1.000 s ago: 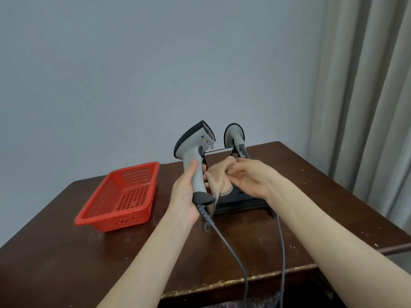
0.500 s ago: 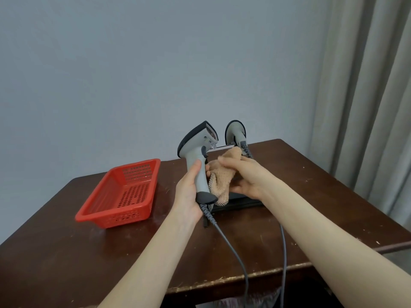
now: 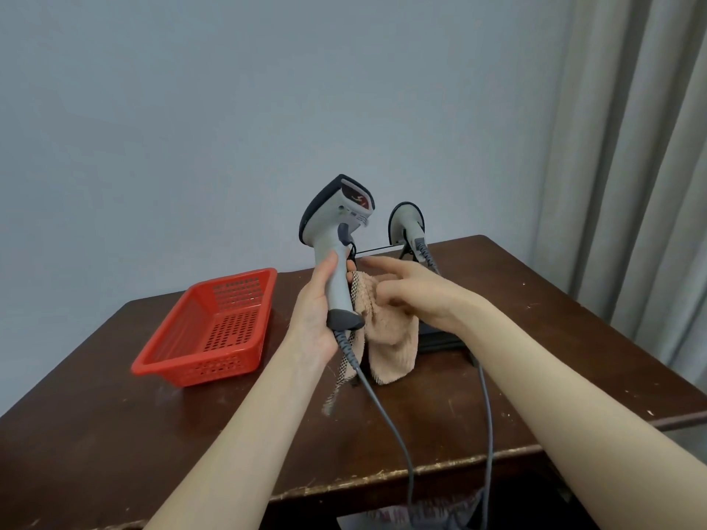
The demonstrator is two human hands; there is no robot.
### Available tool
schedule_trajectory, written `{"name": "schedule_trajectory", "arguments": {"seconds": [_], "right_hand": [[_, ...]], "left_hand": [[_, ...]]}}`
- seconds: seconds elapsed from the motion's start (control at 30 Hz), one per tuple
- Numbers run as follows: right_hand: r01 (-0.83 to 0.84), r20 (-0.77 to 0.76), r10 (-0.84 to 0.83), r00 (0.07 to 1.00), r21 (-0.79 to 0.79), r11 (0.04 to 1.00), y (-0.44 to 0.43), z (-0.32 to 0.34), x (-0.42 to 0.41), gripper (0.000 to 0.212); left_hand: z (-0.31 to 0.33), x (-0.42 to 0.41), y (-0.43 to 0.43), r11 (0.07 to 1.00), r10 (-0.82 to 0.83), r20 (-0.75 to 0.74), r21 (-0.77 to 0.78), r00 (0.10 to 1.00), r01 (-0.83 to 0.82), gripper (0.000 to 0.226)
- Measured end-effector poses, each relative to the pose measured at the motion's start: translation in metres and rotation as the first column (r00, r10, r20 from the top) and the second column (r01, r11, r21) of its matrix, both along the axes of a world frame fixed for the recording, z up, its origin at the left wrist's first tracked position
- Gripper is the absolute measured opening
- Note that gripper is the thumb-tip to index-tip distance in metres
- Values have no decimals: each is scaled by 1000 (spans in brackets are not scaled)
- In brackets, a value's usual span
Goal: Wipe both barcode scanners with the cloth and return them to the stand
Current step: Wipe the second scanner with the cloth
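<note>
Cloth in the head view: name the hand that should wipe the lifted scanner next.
Right. The right hand holds the cloth beside the handle of the lifted scanner; the left hand grips that handle, holding it upright, so it is not free.

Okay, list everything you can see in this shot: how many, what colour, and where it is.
held scanner: one, grey with dark top, upright above the table
second scanner: one, grey and dark, on the stand at the back
stand: one, black, mid-table, partly behind the right hand
cloth: one, peach, hanging beside the held scanner's handle
basket: one, red, table's left
cables: two, grey, over the table's front edge
table: one, dark brown
curtain: one, beige, right
left hand: grips the held scanner's handle
right hand: holds the cloth
</note>
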State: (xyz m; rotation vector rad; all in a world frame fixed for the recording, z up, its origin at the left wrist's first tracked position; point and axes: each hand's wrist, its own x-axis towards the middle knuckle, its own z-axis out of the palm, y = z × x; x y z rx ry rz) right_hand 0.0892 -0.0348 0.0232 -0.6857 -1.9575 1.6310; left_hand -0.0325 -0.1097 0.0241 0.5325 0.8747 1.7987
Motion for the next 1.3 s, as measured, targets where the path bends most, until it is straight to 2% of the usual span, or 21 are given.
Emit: {"name": "schedule_trajectory", "arguments": {"seconds": [0.07, 0.13, 0.2, 0.3, 0.37, 0.43, 0.5, 0.57, 0.7, 0.77, 0.83, 0.87, 0.97, 1.07, 1.13, 1.2, 1.3], "right_hand": [[-66, 55, 67, 996, -4, 998, -2, -1, 1, 43], [-14, 83, 12, 996, 23, 1000, -3, -1, 2, 21], [56, 61, -57, 996, 31, 998, 0, -4, 3, 23], [171, -47, -173, 984, -59, 984, 4, -2, 4, 16], [319, -139, -338, 931, -147, 936, 6, 2, 4, 25], [479, -218, -507, 834, -172, 861, 8, 8, 4, 30], [611, -290, -612, 736, -104, 784, 8, 16, 3, 19], [698, -329, -654, 681, 26, 715, 5, 22, -1, 5], [632, -267, -574, 774, 291, 718, -1, 21, -11, 12], [627, -284, -560, 778, 290, 723, -1, 18, -10, 15], [646, -307, -572, 761, 269, 714, 1, 17, -8, 36], [648, -300, -576, 760, 278, 709, 2, 17, -7, 39], [623, -287, -553, 782, 338, 705, 1, 20, -8, 26], [599, -375, -485, 790, 308, 739, -6, 25, -8, 14], [556, -411, -411, 814, 341, 758, -12, 28, -9, 13], [545, -389, -396, 832, 437, 715, -15, 26, -12, 19], [564, -299, -493, 817, 592, 576, -13, 24, -11, 30]], "left_hand": [[3, 1, -2, 1000, -13, -13, 6, 1000, 13, 21], [3, 0, -4, 1000, -16, -42, 1, 999, 16, 20], [1, -5, -6, 1000, -7, -47, -2, 999, 7, 19], [-8, -10, -10, 1000, -8, -60, -19, 998, 7, 20], [-17, -14, -14, 1000, -6, -96, -28, 995, 3, 24], [-25, -15, -17, 1000, -12, -103, -21, 995, 10, 34], [-29, -13, -19, 999, -41, -76, -8, 996, 41, 43], [-31, -8, -19, 998, -68, -14, -5, 998, 68, 41], [-33, 4, -14, 989, -71, -12, -128, 997, 69, 33], [-33, 9, -11, 990, -52, -23, -130, 998, 49, 41], [-31, 11, -6, 988, -31, -81, -150, 996, 19, 50], [-31, 11, -4, 986, -24, -108, -166, 994, 6, 52], [-30, 13, -1, 983, -50, -104, -179, 993, 31, 46], [-28, 12, -1, 983, -109, -58, -156, 992, 98, 39], [-26, 12, 1, 983, -124, -46, -144, 991, 116, 36], [-25, 13, 3, 985, -105, -54, -142, 993, 96, 35], [-25, 16, 6, 986, -94, -42, -142, 995, 87, 39]]}}
